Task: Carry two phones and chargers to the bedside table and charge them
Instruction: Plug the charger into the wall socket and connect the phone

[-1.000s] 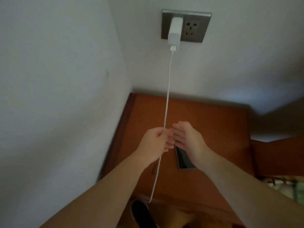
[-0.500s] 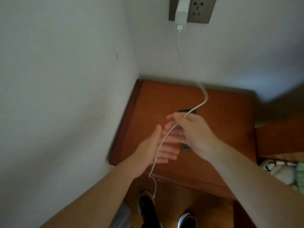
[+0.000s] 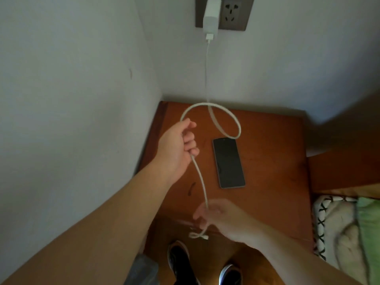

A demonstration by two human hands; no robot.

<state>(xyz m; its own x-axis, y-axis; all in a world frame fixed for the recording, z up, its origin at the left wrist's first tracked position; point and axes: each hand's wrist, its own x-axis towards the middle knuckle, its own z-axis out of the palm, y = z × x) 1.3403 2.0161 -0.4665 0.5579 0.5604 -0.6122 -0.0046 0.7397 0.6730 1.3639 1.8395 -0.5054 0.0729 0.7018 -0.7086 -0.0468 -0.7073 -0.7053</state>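
Observation:
A white charger brick [image 3: 211, 16] is plugged into the left socket of a grey wall outlet [image 3: 234, 13]. Its white cable [image 3: 236, 122] hangs down and loops over the orange-brown bedside table [image 3: 273, 161]. My left hand [image 3: 176, 147] is closed around the cable above the table's left side. My right hand [image 3: 220, 218], blurred, pinches the cable near its free end, and the plug [image 3: 202, 236] dangles just below my fingers at the table's front edge. One dark phone [image 3: 228, 162] lies face up in the middle of the table, unplugged. Only this one phone is in view.
White walls meet in a corner behind and left of the table. The outlet's right socket is free. A bed frame and a white and green blanket [image 3: 349, 229] lie to the right. My two dark shoes [image 3: 178, 258] stand on the wooden floor below the table front.
My hands have drawn apart along the cable: the left has gone up and left and closed on it, the right has slid down toward the plug end. The phone is uncovered.

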